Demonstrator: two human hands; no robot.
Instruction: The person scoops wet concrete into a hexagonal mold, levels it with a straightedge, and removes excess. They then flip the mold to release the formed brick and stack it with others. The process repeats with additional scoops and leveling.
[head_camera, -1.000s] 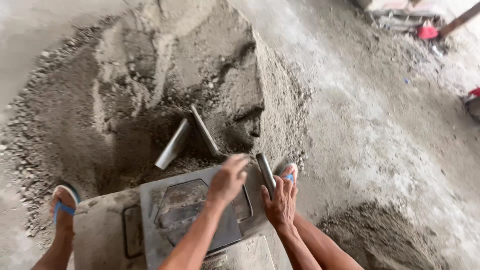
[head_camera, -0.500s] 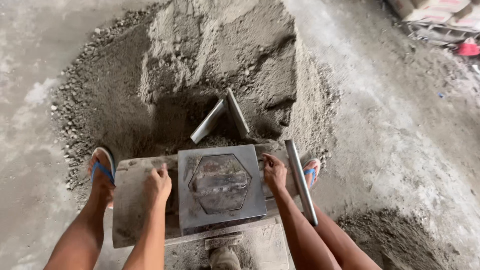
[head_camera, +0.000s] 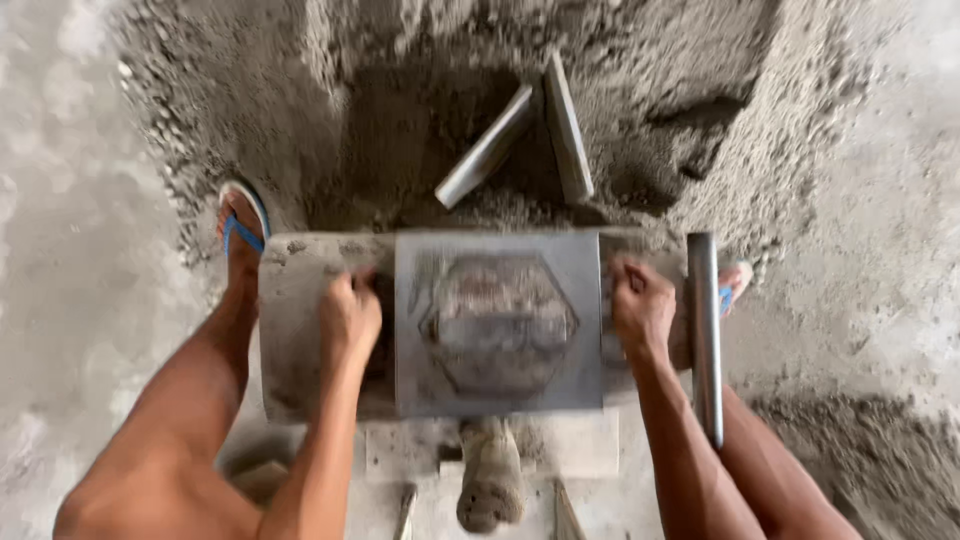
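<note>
A square metal mould with a hexagonal recess at its centre lies flat on a grey, cement-caked slab, seen from straight above. The hexagon is filled with damp, brownish-grey mix. The left hand is curled into a fist around the mould's left edge, fingers tucked under and out of sight. The right hand is closed the same way on the right edge, knuckles up. Both forearms run down to the bottom of the frame, with the bare knees just outside them.

A round metal bar lies upright in the picture just right of the right hand, close beside it; whether they touch cannot be told. Beyond the mould, two flat metal pieces rest in a V, their far ends meeting, on a big heap of dark sand and cement mix that fills the upper part of the view. The left foot in a blue-strapped flip-flop stands at the slab's far left corner, at the edge of the heap. The right foot's sandal peeks out behind the bar. Below the mould a rounded, cement-crusted lump sticks out towards the camera. The pale concrete floor stretches away on either side.
</note>
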